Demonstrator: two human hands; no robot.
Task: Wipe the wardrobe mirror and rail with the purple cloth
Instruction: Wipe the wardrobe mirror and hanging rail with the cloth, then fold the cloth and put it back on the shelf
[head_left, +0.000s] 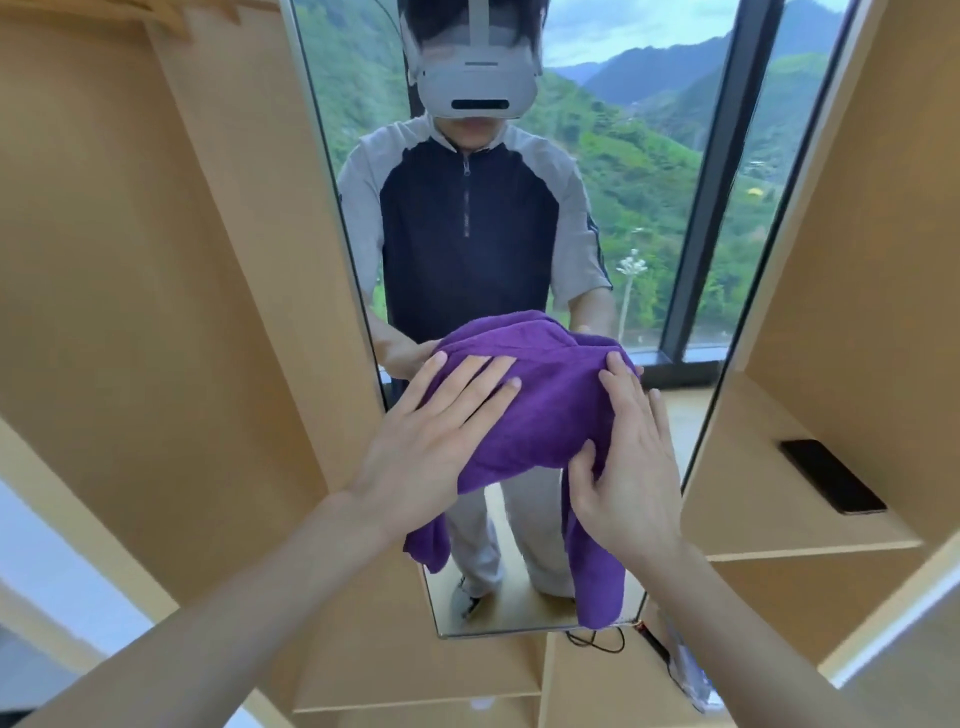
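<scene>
A tall wardrobe mirror (649, 218) stands straight ahead in a thin metal frame. The purple cloth (540, 415) is pressed flat against the glass at mid height, with two ends hanging down. My left hand (441, 436) lies flat on the cloth's left side, fingers spread. My right hand (628, 457) holds its right side, thumb tucked under a fold. The mirror shows a person in a grey headset and both hands behind the cloth. No rail shows clearly.
Light wooden wardrobe panels (156, 260) flank the mirror on both sides. A black phone (831, 475) lies on the wooden shelf (769, 519) to the right. A black cable (597, 642) runs below the mirror's lower edge.
</scene>
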